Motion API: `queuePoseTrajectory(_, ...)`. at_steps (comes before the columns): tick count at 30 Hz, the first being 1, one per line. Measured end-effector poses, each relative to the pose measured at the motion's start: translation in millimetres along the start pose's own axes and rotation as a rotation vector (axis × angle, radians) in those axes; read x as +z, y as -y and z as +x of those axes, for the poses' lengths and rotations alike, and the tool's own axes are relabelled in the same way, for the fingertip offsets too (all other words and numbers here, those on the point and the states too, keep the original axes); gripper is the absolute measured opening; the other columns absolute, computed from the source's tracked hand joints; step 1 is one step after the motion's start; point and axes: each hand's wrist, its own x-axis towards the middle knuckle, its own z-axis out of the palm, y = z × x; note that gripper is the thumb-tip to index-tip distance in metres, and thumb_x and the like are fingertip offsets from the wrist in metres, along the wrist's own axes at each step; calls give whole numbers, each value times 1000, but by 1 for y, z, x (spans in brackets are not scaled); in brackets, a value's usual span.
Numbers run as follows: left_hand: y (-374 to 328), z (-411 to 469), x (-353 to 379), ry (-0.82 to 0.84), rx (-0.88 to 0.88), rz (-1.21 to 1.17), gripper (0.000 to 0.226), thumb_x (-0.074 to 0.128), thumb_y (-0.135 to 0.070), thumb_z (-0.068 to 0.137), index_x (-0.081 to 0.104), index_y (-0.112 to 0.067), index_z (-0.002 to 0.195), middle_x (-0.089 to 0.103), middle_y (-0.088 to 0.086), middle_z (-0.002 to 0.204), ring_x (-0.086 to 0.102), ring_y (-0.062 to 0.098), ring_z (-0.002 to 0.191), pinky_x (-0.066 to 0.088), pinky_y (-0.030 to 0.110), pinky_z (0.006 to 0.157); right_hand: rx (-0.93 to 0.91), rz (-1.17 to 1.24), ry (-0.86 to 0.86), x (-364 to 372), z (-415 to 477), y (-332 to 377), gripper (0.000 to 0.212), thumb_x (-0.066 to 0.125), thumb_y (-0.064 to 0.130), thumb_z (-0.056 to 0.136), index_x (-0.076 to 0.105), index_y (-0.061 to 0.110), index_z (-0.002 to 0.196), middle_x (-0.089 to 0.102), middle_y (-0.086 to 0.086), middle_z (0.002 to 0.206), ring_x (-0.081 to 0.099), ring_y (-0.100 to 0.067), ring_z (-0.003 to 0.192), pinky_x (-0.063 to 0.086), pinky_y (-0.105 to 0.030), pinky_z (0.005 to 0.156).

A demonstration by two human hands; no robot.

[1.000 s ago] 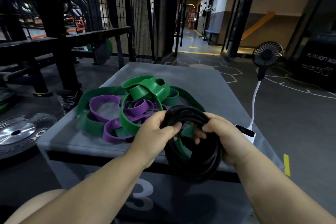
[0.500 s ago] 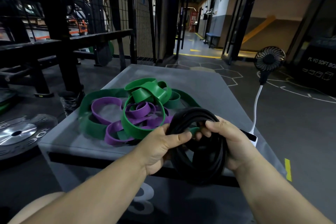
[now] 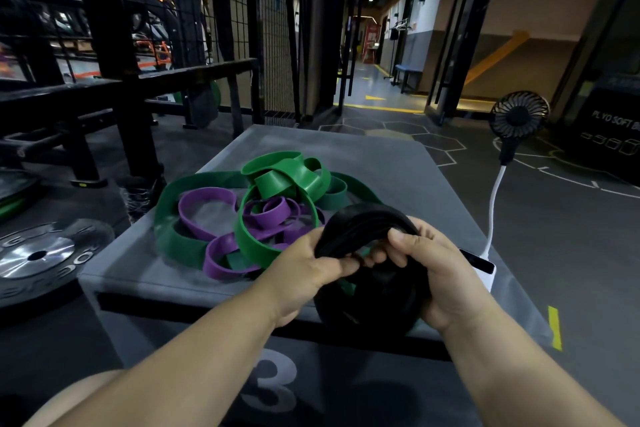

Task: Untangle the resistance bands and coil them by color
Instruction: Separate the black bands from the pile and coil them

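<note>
Black coil (image 3: 367, 291) now squeezed flatter, hands closer

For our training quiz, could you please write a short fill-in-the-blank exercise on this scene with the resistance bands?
1. Both hands hold a coil of ____ band.
2. The green bands are tangled with ____ bands.
3. The number printed on the box front is ____.
4. The left hand and right hand each grip the coil's ____ edge.

Missing words: black; purple; 3; top

"3" on grey box (image 3: 242, 350) front
</note>
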Motion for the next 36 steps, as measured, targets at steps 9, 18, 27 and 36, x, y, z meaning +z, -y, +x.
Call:
queuePoseTrajectory(9, -10, -10, 1, 41, -46, -442, 14, 72, -7, 62, 59, -13, 62, 42, -1, 51, 41, 9, 46, 38, 20, 50, -57, -60, -2, -2, 6, 0, 24, 68, 20, 74, 49, 18, 59, 36, -1, 53, 39, -14, 48, 44, -27, 54)
queuePoseTrajectory(18, -32, -22, -41, -256, 36, 203, 52, 85, -37, 58, 68, -17, 103, 74, -2, 94, 70, 18, 92, 55, 32, 82, -20, -51, 115, 23, 37, -3, 40, 85, 39, 64, 53, 16, 59, 53, -9, 61, 51, -21, 60, 45, -31, 62)
queuePoseTrajectory(27, -53, -55, -69, -390, 35, -188, 43, 56, -30, 84, 64, -4, 117, 68, 15, 113, 63, 26, 102, 50, 37, 86, -19, 110, 67, 66, 61, -13, 28, 61, 13, 80, 51, 20, 56, 35, 1, 53, 38, -11, 45, 37, -21, 47)
queuePoseTrajectory(36, -37, -46, -70, -302, -84, -51, 25, 42, -10, 100, 65, -5, 108, 72, 9, 102, 68, 19, 94, 55, 31, 86, 3, 14, -2, 47, 62, -16, 20, 59, 18, 81, 42, 14, 70, 31, 4, 53, 33, -11, 45, 33, -24, 51)
